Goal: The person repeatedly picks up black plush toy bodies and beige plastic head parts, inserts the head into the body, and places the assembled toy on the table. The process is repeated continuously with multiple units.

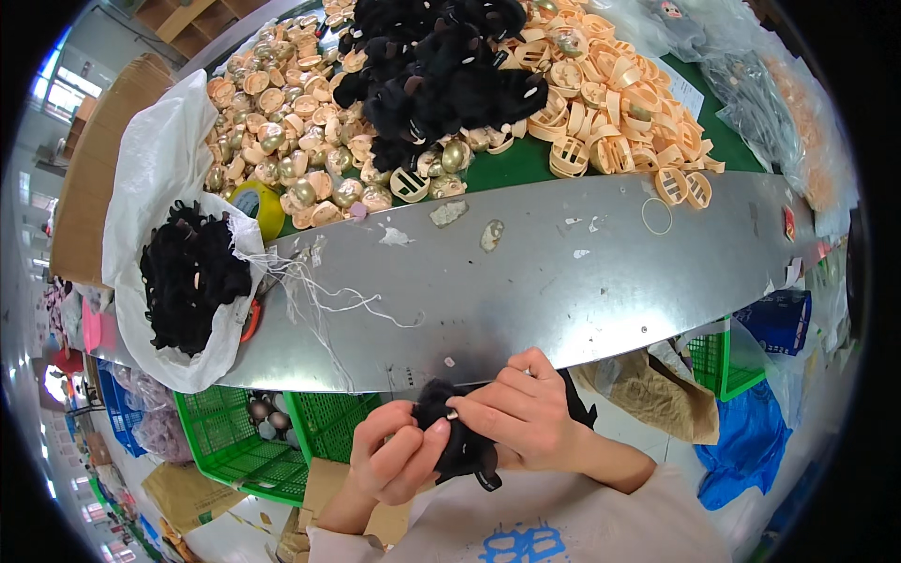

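Close to my body, just off the near edge of the metal table [526, 272], I hold a small black plush piece [460, 450] with both hands. My left hand [396, 455] pinches its left side with bent fingers. From the right, my right hand [526, 413] grips the upper part, thumb and forefinger beside a small pale spot on the fabric. Much of the plush piece is hidden by my fingers. A heap of similar black plush pieces [441, 80] lies at the far side of the table. More black plush pieces [192, 277] fill a white sack at the left.
Peach plastic ring parts [619, 103] and gold-and-peach rounded parts [282, 113] are piled at the back. The white sack [160, 141] stands left, near yellow tape [258, 208] and loose white strings [328, 300]. Green crates [225, 441] sit below the table.
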Action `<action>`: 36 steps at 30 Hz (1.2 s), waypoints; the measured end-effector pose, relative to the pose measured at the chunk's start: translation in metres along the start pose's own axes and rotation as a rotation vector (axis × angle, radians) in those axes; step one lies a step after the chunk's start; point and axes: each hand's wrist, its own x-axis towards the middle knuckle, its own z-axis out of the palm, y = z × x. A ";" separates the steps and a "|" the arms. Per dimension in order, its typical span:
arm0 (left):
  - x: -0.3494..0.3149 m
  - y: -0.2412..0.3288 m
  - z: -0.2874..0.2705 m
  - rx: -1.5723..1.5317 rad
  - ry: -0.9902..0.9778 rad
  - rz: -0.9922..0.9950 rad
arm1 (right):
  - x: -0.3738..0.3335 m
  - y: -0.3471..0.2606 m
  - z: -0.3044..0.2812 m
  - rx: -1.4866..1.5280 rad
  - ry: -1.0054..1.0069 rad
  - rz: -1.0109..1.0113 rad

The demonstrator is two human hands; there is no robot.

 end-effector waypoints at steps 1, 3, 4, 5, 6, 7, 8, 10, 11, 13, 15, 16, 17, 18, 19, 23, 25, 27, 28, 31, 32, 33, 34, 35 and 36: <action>0.003 -0.001 0.000 0.006 0.009 0.011 | 0.003 -0.001 0.003 0.028 0.022 0.002; 0.005 -0.001 -0.005 0.039 0.029 0.033 | 0.011 -0.003 0.011 0.086 0.071 0.000; 0.004 0.000 -0.010 0.067 0.040 0.044 | 0.014 -0.003 0.015 0.114 0.048 -0.016; 0.003 0.000 -0.016 0.095 0.052 0.054 | 0.016 -0.004 0.018 0.141 0.025 -0.032; 0.002 0.000 -0.022 0.114 0.019 0.051 | 0.017 -0.004 0.021 0.177 0.002 -0.046; 0.001 0.000 -0.028 0.133 -0.014 0.047 | 0.020 -0.006 0.020 0.258 -0.091 0.002; 0.000 0.001 -0.033 0.153 -0.047 0.042 | 0.022 -0.006 0.018 0.291 -0.177 0.022; -0.009 0.004 -0.035 0.194 -0.016 0.036 | 0.022 -0.008 0.015 0.342 -0.357 0.063; -0.011 0.006 -0.036 0.215 -0.004 0.025 | 0.022 -0.007 0.018 0.388 -0.351 0.046; -0.012 0.010 -0.036 0.258 0.071 -0.042 | 0.022 -0.006 0.023 0.480 -0.336 0.015; -0.004 0.008 -0.036 0.214 0.072 -0.185 | 0.018 -0.007 0.026 0.499 -0.224 0.069; 0.000 0.011 -0.030 0.174 0.120 -0.265 | 0.016 -0.009 0.027 0.506 -0.169 0.093; 0.003 0.016 -0.029 0.178 0.092 -0.345 | 0.011 -0.010 0.024 0.583 -0.138 0.143; 0.004 0.016 -0.020 0.137 0.153 -0.371 | 0.012 -0.012 0.023 0.600 -0.093 0.140; -0.002 0.017 -0.008 0.091 0.208 -0.413 | 0.011 -0.016 0.022 0.621 -0.056 0.152; -0.018 0.031 0.030 -0.215 0.347 -0.583 | -0.005 -0.024 0.026 0.706 -0.007 0.516; -0.002 0.043 0.020 -0.313 0.185 -0.726 | -0.008 -0.017 0.022 0.779 -0.012 0.652; -0.006 0.036 0.014 -0.585 0.236 -0.813 | -0.008 -0.011 0.023 0.884 0.092 0.734; -0.004 0.034 0.011 -0.720 0.257 -0.852 | -0.009 -0.014 0.028 0.953 0.197 0.814; -0.006 0.027 0.002 -0.703 0.228 -0.913 | -0.003 -0.018 0.020 0.860 0.026 0.782; -0.008 0.023 0.000 -0.639 0.176 -0.899 | -0.003 -0.019 0.019 0.781 -0.055 0.757; -0.001 0.023 0.001 -0.696 0.215 -0.909 | -0.003 -0.021 0.019 0.817 -0.054 0.767; -0.002 0.023 0.000 -0.772 0.218 -0.929 | -0.006 -0.020 0.020 0.844 -0.074 0.774; -0.002 0.023 -0.001 -0.848 0.219 -0.948 | -0.010 -0.016 0.021 0.871 -0.095 0.780; -0.003 0.022 0.000 -0.929 0.222 -0.966 | -0.011 -0.015 0.019 0.915 -0.114 0.798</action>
